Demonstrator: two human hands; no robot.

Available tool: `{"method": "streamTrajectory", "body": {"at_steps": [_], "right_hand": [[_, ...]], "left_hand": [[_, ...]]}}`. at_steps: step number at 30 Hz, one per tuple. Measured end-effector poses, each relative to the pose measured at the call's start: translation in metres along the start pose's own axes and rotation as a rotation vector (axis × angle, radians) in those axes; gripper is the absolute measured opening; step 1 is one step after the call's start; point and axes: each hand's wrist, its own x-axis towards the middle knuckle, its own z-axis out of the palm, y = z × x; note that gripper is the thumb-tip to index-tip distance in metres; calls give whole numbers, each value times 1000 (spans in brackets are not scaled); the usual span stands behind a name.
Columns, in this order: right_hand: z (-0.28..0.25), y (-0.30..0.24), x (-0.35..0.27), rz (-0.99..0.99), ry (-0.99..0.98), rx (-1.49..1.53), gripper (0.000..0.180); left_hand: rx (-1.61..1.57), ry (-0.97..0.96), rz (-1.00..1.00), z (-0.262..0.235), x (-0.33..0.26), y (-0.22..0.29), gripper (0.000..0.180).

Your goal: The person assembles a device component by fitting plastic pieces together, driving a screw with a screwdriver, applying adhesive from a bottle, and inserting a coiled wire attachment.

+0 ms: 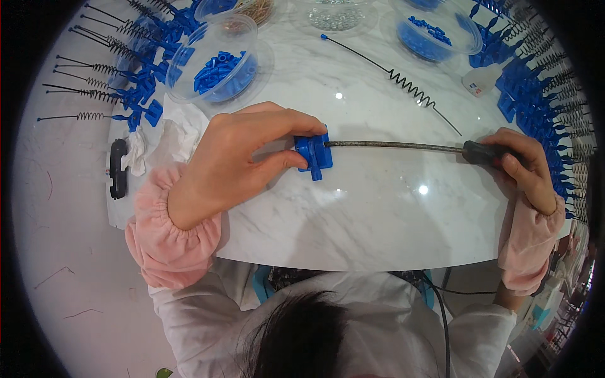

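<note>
Between the thumb and fingers of my left hand is a blue plastic clip-like part, held just above or on the marble-patterned table. My right hand is wrapped round the dark handle of a long thin metal rod tool. The rod runs leftward, and its far end meets the right side of the blue part; whether the tip sits inside it I cannot tell. Beyond the rod lies a black coiled wire with a small blue tip.
A clear tub of blue pieces stands at the back left, another tub at the back right. Blue parts with spring wires crowd the left and right edges. A small white bottle, crumpled tissue and black object lie around.
</note>
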Motion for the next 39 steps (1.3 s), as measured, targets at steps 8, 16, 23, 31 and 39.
{"method": "streamTrajectory", "body": {"at_steps": [8, 16, 23, 31, 39], "right_hand": [[7, 6, 7, -114, -17, -32, 41], [7, 9, 8, -181, 124, -116, 40], [5, 8, 4, 17, 84, 98, 32], [6, 16, 5, 42, 71, 147, 30], [7, 24, 10, -203, 119, -105, 27]], "left_hand": [[-10, -3, -18, 1, -4, -1, 43], [-14, -9, -28, 1, -3, 2, 43], [-20, -6, -47, 1, -2, 2, 42], [5, -23, -40, 0, -1, 2, 43], [10, -35, -41, 1, -1, 4, 43]]}}
